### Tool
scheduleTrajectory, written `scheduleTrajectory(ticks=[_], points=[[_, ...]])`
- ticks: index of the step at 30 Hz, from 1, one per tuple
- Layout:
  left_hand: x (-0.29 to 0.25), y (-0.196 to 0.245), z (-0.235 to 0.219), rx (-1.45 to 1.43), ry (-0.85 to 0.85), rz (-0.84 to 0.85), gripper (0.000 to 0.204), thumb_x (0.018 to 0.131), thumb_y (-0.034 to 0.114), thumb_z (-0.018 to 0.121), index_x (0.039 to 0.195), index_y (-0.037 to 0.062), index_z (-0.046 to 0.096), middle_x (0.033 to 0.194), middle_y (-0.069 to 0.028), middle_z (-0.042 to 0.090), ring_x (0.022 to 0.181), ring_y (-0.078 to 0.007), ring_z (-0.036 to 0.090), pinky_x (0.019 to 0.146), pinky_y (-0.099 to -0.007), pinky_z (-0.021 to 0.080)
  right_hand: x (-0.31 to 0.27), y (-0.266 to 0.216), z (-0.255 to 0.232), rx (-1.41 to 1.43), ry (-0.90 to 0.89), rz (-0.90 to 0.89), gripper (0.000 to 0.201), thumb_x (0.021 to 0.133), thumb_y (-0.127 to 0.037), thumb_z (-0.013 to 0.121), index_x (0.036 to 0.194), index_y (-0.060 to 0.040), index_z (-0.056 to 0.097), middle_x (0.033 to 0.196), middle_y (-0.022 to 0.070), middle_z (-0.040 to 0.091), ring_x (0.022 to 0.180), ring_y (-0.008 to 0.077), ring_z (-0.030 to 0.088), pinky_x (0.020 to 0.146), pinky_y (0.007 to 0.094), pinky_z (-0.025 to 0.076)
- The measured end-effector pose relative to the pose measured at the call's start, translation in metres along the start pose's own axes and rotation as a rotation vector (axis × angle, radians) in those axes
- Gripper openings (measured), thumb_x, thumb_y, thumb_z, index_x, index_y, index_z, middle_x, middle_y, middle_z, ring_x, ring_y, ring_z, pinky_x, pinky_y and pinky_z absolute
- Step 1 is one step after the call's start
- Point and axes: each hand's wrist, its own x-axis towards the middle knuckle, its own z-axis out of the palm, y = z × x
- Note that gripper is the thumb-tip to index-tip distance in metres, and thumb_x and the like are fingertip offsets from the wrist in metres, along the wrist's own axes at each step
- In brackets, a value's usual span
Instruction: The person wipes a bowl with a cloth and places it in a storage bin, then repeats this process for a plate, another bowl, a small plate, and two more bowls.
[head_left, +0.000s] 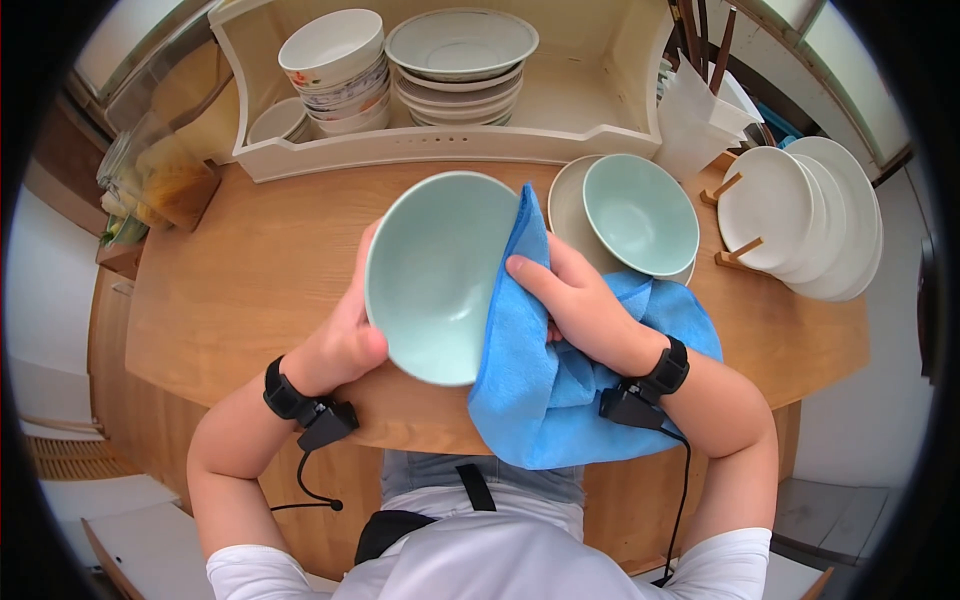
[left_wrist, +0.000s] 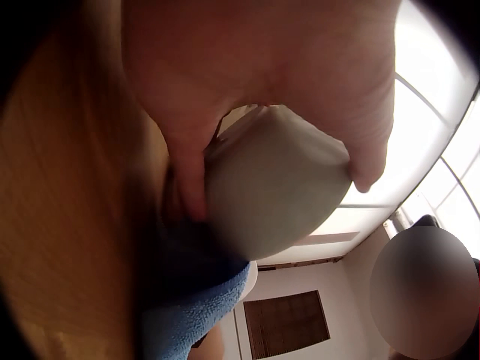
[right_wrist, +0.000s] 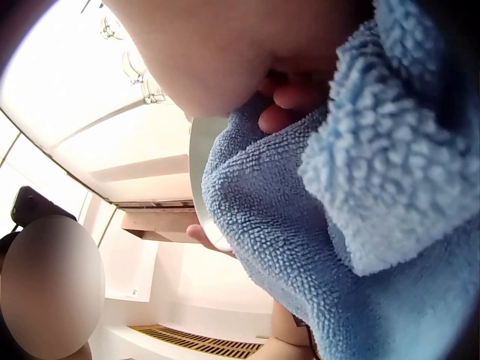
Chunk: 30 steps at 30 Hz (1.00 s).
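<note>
A pale green bowl [head_left: 440, 280] is held tilted above the table's front half, its inside facing up toward the head camera. My left hand [head_left: 345, 335] grips its left side, thumb near the rim and the other fingers behind; the left wrist view shows the hand spread round the bowl's outer wall [left_wrist: 277, 187]. My right hand [head_left: 585, 305] pinches a blue towel [head_left: 540, 390] over the bowl's right rim, thumb on the near face of the cloth. The rest of the towel hangs below that hand and spreads right across the table. Folds of cloth hide part of the right fingers in the right wrist view.
A second green bowl [head_left: 641, 215] rests on a beige plate [head_left: 570, 200] behind the right hand. White plates [head_left: 765, 210] stand in a wooden rack at right. Stacked bowls [head_left: 335, 50] and plates [head_left: 460, 45] sit in a cream shelf [head_left: 590, 148] at the back. Clear containers [head_left: 165, 180] stand at left.
</note>
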Motion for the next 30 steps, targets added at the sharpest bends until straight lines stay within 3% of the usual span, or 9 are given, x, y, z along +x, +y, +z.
scheduleTrajectory(ticks=[5, 8, 10, 14, 20, 25, 26, 28, 30], points=[[-0.003, 0.009, -0.004, 0.119, -0.192, -0.035, 0.107, 0.081, 0.070, 0.070, 0.156, 0.0055, 0.027, 0.155, -0.0129, 0.036, 0.140, -0.0234, 0.038, 0.116, -0.0408, 0.033, 0.003, 0.006, 0.001, -0.043, -0.020, -0.067, 0.038, 0.104, -0.027, 0.055, 0.133, -0.0021, 0.051, 0.082, -0.0032, 0.059, 0.060, 0.0024, 0.051, 0.049, 0.0197, 0.043], [0.001, 0.014, -0.002, -0.032, -0.109, -0.250, 0.088, 0.094, 0.068, 0.052, 0.155, 0.0070, 0.032, 0.154, -0.0112, 0.041, 0.138, -0.0229, 0.042, 0.115, -0.0407, 0.036, 0.001, 0.001, 0.000, -0.048, -0.012, -0.026, 0.039, 0.104, -0.027, 0.055, 0.133, -0.0017, 0.052, 0.082, -0.0031, 0.059, 0.060, 0.0022, 0.051, 0.049, 0.0194, 0.043], [0.013, 0.019, -0.003, -0.737, -0.104, -0.308, 0.074, 0.103, 0.063, 0.034, 0.152, 0.0088, 0.038, 0.150, -0.0092, 0.047, 0.135, -0.0222, 0.047, 0.112, -0.0403, 0.040, 0.001, -0.001, 0.000, -0.044, -0.034, -0.019, 0.039, 0.104, -0.027, 0.055, 0.133, -0.0015, 0.052, 0.083, -0.0031, 0.059, 0.060, 0.0021, 0.051, 0.049, 0.0193, 0.043], [0.020, 0.005, 0.000, -0.595, 0.049, -0.356, 0.073, 0.104, 0.064, 0.027, 0.150, 0.0100, 0.041, 0.150, -0.0092, 0.047, 0.133, -0.0222, 0.049, 0.112, -0.0407, 0.041, 0.000, -0.001, 0.002, -0.031, -0.043, -0.014, 0.040, 0.104, -0.026, 0.055, 0.135, -0.0018, 0.051, 0.084, -0.0029, 0.058, 0.060, 0.0019, 0.051, 0.050, 0.0189, 0.043], [0.027, 0.007, -0.012, -0.423, 0.061, -0.445, 0.060, 0.105, 0.054, 0.040, 0.143, 0.0067, 0.049, 0.137, -0.0070, 0.058, 0.122, -0.0168, 0.058, 0.101, -0.0355, 0.051, -0.001, -0.001, 0.002, -0.055, -0.049, -0.010, 0.042, 0.103, -0.026, 0.056, 0.137, -0.0021, 0.050, 0.085, -0.0022, 0.059, 0.060, 0.0024, 0.051, 0.050, 0.0192, 0.044], [0.055, 0.022, -0.024, 0.092, -0.224, -0.419, 0.063, 0.104, 0.056, 0.041, 0.139, 0.0051, 0.051, 0.130, -0.0054, 0.062, 0.115, -0.0135, 0.059, 0.097, -0.0323, 0.052, -0.001, -0.003, 0.004, -0.150, -0.067, -0.001, 0.041, 0.103, -0.024, 0.056, 0.136, -0.0010, 0.051, 0.082, -0.0005, 0.062, 0.058, 0.0039, 0.053, 0.051, 0.0211, 0.046], [0.062, 0.026, -0.022, 0.096, -0.223, -0.410, 0.063, 0.104, 0.056, 0.041, 0.139, 0.0051, 0.051, 0.130, -0.0054, 0.062, 0.115, -0.0135, 0.059, 0.097, -0.0323, 0.052, -0.001, -0.005, 0.004, -0.150, -0.049, 0.024, 0.041, 0.103, -0.024, 0.056, 0.136, -0.0009, 0.051, 0.081, -0.0003, 0.062, 0.058, 0.0040, 0.053, 0.050, 0.0214, 0.046], [0.067, 0.033, -0.017, -0.401, -0.114, -0.807, 0.068, 0.105, 0.060, 0.031, 0.141, 0.0042, 0.050, 0.133, -0.0066, 0.060, 0.116, -0.0138, 0.058, 0.100, -0.0323, 0.050, 0.001, -0.005, 0.003, -0.114, -0.035, 0.022, 0.040, 0.103, -0.023, 0.056, 0.135, -0.0007, 0.051, 0.081, 0.0000, 0.062, 0.057, 0.0042, 0.054, 0.050, 0.0218, 0.046], [0.065, 0.036, -0.018, -0.327, -0.185, -0.743, 0.071, 0.106, 0.061, 0.027, 0.142, 0.0038, 0.049, 0.135, -0.0068, 0.058, 0.117, -0.0141, 0.057, 0.101, -0.0324, 0.049, 0.002, -0.003, 0.004, -0.149, -0.021, -0.002, 0.038, 0.102, -0.022, 0.057, 0.133, -0.0008, 0.051, 0.080, 0.0003, 0.062, 0.057, 0.0044, 0.055, 0.050, 0.0219, 0.046]])
